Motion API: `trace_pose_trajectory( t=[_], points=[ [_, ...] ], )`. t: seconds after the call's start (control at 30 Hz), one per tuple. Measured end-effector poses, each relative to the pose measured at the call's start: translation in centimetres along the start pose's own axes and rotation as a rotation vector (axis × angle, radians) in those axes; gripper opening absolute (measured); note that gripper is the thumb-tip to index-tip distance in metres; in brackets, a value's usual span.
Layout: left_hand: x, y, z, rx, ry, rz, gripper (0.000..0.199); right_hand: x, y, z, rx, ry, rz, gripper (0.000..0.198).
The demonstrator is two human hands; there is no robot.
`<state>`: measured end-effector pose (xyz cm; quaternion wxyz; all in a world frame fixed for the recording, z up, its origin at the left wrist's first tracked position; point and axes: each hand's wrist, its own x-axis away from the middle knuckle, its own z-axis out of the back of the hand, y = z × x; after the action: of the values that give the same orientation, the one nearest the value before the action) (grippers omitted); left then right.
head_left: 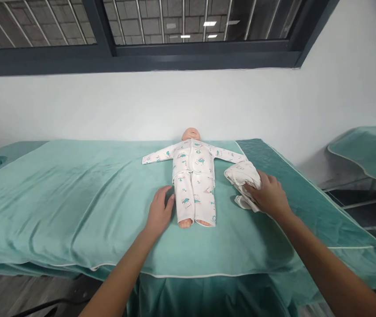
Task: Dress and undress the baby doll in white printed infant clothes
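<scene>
A baby doll (191,133) lies on its back on the green bed cover, its head toward the wall. It wears a white printed long-sleeved top (191,157) and matching trousers (194,198), with its arms spread and its feet showing at the cuffs. On the right, my right hand (270,193) grips a bunched white printed baby garment (243,176) beside the doll's sleeve. My left hand (160,210) rests by the doll's trouser leg on the left, thumb and fingers apart, holding nothing.
The green velvet cover (59,198) spreads over the bed, wrinkled on the left. Behind it stands a white wall (125,105) below a dark-framed window (175,57) with bars. At the right is another green-covered surface (373,149). A black cable (56,302) lies at lower left.
</scene>
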<state>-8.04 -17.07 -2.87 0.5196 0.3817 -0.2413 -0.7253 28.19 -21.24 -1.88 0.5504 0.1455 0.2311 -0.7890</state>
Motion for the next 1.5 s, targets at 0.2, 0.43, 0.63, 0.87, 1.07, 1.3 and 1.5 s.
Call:
trace_pose_trajectory(
  t=[0.2,0.43,0.63,0.87,1.07,1.3,1.5],
  points=[
    [-1.7,1.1,0.1,0.118,0.091,0.041,0.031,2.1,-6.1,1.8,-0.103,0.249,0.318,0.060],
    [-9.0,2.7,-1.6,0.194,0.162,-0.124,0.029,-3.0,-14.6,-1.3,-0.625,0.094,0.316,0.048],
    [-19.5,4.6,-3.5,0.166,0.086,-0.120,0.031,-13.5,-18.1,-5.9,-0.889,-0.067,0.039,0.035],
    [-25.0,4.1,-5.5,0.125,-0.112,-0.175,0.033,-16.2,-17.3,-7.6,-0.993,-0.267,0.103,0.033],
    [-24.7,4.0,-5.2,0.128,-0.135,-0.187,0.037,-16.1,-17.4,-7.8,-0.996,-0.287,0.100,0.033],
    [-24.6,4.0,-5.2,0.167,-0.156,-0.163,0.039,-16.3,-17.5,-7.6,-0.982,-0.320,0.121,0.031],
    [-24.7,4.1,-5.2,0.153,-0.164,-0.151,0.039,-16.2,-17.5,-7.8,-1.033,-0.289,0.065,0.028]
  ],
)
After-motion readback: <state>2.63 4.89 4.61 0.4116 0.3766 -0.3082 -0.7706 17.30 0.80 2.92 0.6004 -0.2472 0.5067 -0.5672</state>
